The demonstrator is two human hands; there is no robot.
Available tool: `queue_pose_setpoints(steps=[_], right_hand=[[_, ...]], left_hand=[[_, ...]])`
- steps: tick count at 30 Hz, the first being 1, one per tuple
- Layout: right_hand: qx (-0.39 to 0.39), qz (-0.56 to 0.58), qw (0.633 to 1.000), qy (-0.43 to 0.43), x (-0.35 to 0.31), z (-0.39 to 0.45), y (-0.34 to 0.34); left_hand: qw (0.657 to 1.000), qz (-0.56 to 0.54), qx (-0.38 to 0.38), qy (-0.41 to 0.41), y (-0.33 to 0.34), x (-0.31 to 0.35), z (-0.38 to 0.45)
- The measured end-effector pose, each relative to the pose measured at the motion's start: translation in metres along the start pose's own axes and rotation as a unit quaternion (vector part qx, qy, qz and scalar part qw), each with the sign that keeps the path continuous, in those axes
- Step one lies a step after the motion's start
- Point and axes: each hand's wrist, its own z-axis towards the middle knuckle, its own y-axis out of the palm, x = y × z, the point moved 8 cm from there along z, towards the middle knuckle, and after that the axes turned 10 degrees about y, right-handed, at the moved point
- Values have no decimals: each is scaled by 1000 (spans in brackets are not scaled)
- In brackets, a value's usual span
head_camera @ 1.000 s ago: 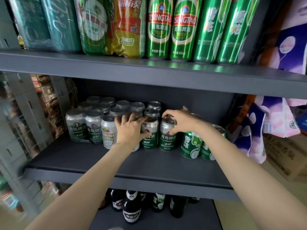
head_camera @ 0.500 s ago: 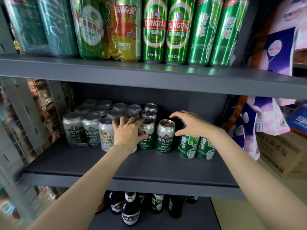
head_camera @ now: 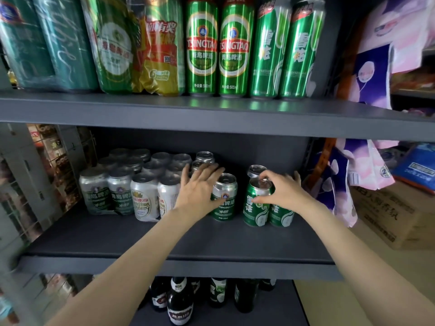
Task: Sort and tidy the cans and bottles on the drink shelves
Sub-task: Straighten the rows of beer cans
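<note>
On the middle shelf (head_camera: 164, 241) a block of short silver cans (head_camera: 117, 191) fills the left. My left hand (head_camera: 200, 191) lies spread over the right end of that block, its thumb against a silver-and-green can (head_camera: 224, 203) that stands alone; the can under my palm is hidden. To the right stand two short green cans side by side. My right hand (head_camera: 280, 191) is curled over their tops, thumb and fingers around the rim of the left green can (head_camera: 256, 208). A further can top (head_camera: 255, 170) shows behind them.
Tall green cans (head_camera: 233, 48) and wrapped multipacks (head_camera: 113, 43) line the upper shelf. Dark bottles (head_camera: 180, 304) stand on the bottom shelf. Purple packages (head_camera: 339, 184) hang at the shelf's right end, with a cardboard box (head_camera: 400, 215) on the floor beyond. A wire rack (head_camera: 47, 161) is at the left.
My right hand left the top of the silver-and-green can and moved right onto the green cans. My left hand's fingers spread wider. A small gap opened between that can and the green ones.
</note>
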Motion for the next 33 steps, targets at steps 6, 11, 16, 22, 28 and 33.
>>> queue_pose_setpoints(steps=[6, 11, 16, 22, 28, 33], right_hand=[[-41, -16, 999, -30, -12, -1, -5], [-89, 24, 995, -49, -7, -3, -3], [-47, 80, 993, -75, 2, -25, -18], [-63, 107, 989, -80, 14, -57, -44], [-52, 61, 997, -16, 55, -62, -39], [5, 87, 995, 42, 82, -50, -33]], left_hand=[[999, 3, -37, 23, 12, 6, 9], [1000, 11, -16, 16, 12, 7, 15], [1000, -4, 18, -8, 21, 7, 20], [996, -41, 69, -27, 22, 9, 17], [998, -9, 43, -35, 27, 15, 17], [999, -15, 41, -18, 21, 13, 18]])
